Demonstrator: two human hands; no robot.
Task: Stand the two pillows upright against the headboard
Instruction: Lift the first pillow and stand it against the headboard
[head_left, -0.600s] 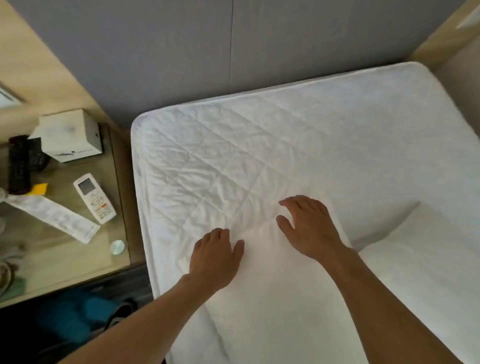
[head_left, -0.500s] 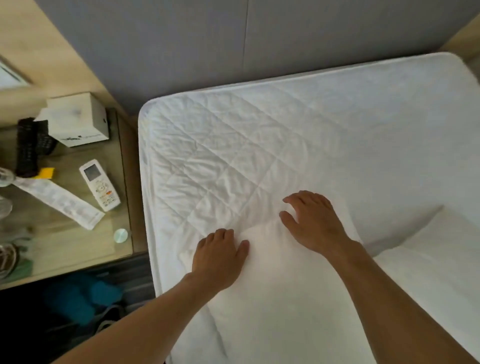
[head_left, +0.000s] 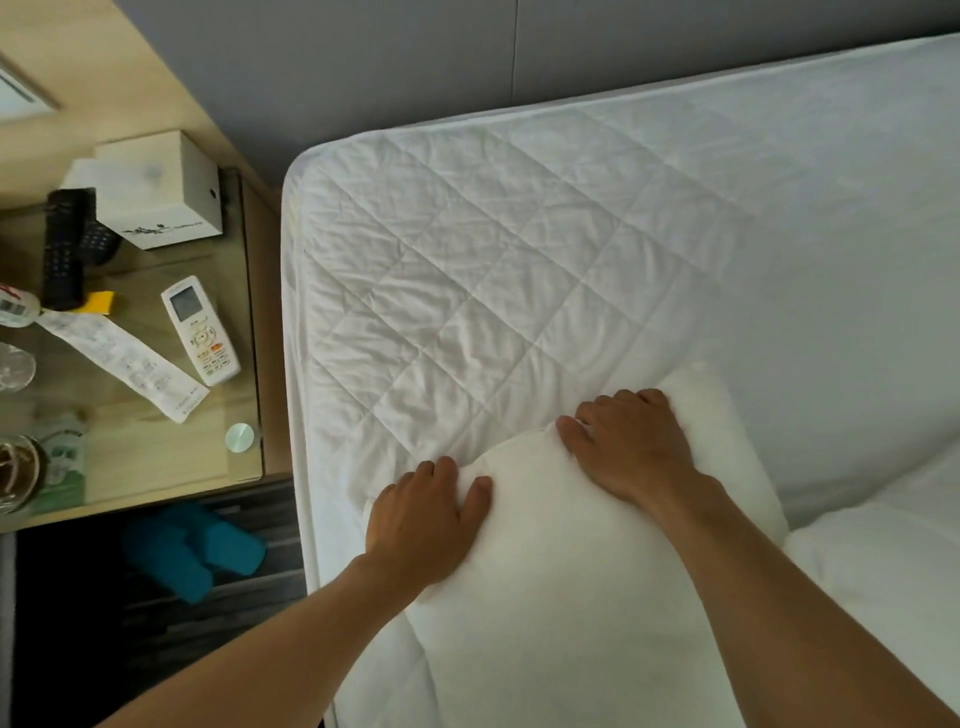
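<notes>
Gripping the far edge of the near pillow (head_left: 561, 597) with both hands, left hand (head_left: 423, 519) and right hand (head_left: 631, 447) clenched on its fabric, we judge the lift is starting. It lies flat on the mattress (head_left: 519, 270), well short of the headboard (head_left: 415, 62). Next: raise and tip it upright. The second pillow (head_left: 893, 571) lies to the right.
</notes>
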